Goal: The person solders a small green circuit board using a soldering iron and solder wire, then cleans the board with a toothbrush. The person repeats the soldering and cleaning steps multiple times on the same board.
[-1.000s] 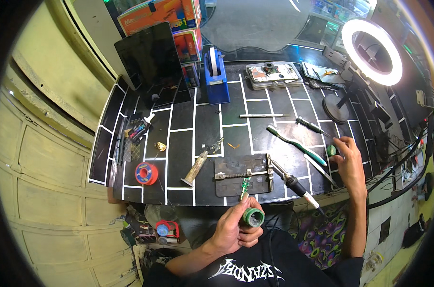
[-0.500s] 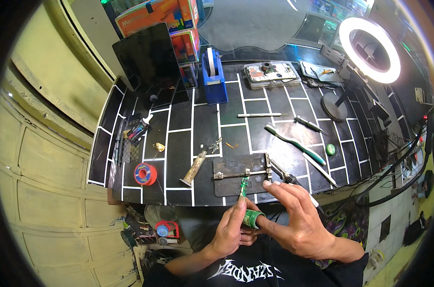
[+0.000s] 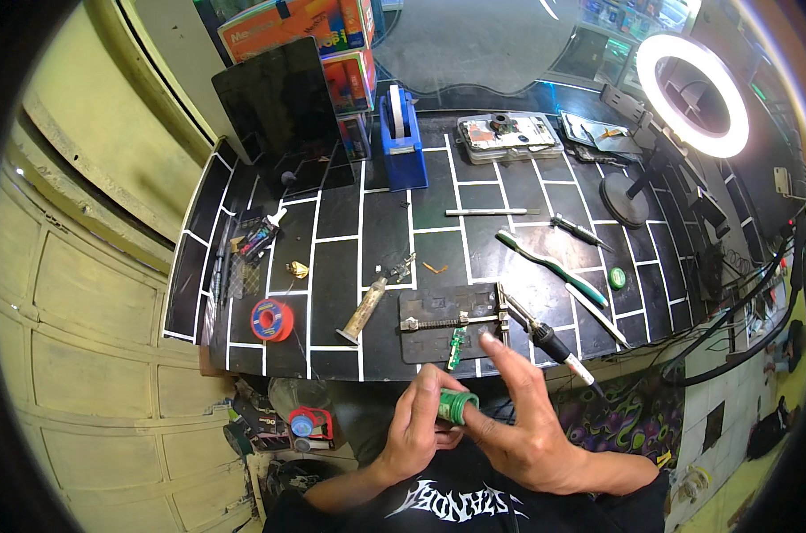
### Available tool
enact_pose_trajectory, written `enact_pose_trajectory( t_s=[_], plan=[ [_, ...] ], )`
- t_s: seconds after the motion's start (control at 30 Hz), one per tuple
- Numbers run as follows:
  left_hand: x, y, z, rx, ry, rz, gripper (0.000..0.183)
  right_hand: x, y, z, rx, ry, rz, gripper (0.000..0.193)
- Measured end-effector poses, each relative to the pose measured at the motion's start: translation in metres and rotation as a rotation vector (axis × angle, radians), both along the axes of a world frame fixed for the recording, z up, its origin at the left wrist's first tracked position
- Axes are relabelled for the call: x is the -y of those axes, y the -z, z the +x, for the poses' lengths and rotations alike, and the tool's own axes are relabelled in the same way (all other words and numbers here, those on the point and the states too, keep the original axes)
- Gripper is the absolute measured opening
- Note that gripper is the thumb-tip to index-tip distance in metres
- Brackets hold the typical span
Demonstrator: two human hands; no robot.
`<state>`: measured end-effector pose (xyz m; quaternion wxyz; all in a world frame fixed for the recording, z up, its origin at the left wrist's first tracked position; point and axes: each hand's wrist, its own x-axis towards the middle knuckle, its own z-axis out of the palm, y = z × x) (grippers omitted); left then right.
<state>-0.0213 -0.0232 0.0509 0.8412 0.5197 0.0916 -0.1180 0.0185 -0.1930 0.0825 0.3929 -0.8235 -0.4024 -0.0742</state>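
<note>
My left hand (image 3: 412, 428) is closed around a small green jar (image 3: 457, 408) near my body, below the table's front edge. The jar tilts with its mouth toward my right hand (image 3: 532, 440). My right index finger reaches into or against that mouth; the exact contact is hidden. Its other fingers are spread and hold nothing. Just beyond the jar, a narrow green circuit board (image 3: 456, 349) lies at the front edge of a dark board holder (image 3: 425, 345) with a metal clamp bar. A soldering iron (image 3: 552, 343) rests along the holder's right side.
A green toothbrush (image 3: 554, 269), a round green lid (image 3: 617, 278) and a screwdriver (image 3: 576, 231) lie to the right. Leftward are a brownish tube (image 3: 365, 311) and a red solder spool (image 3: 271, 320). A blue tape dispenser (image 3: 404, 147) and lit ring lamp (image 3: 693, 96) stand farther back.
Both hands have drawn back slightly toward my body with the jar, moving a little left. The left thumb no longer overlaps the circuit board, and more of the soldering iron shows.
</note>
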Motion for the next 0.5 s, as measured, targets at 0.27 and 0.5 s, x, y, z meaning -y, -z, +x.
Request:
enact_pose_trajectory(
  t_s=[0.27,0.5],
  plan=[
    [-0.009,0.01,-0.018,-0.042,-0.024,0.072,0.047,-0.005,0.009,-0.015,-0.116,0.02,0.044,0.035],
    [-0.018,0.01,-0.019,0.02,0.035,0.022,0.041,-0.001,0.013,-0.01,-0.074,-0.031,0.023,0.034]
  ],
)
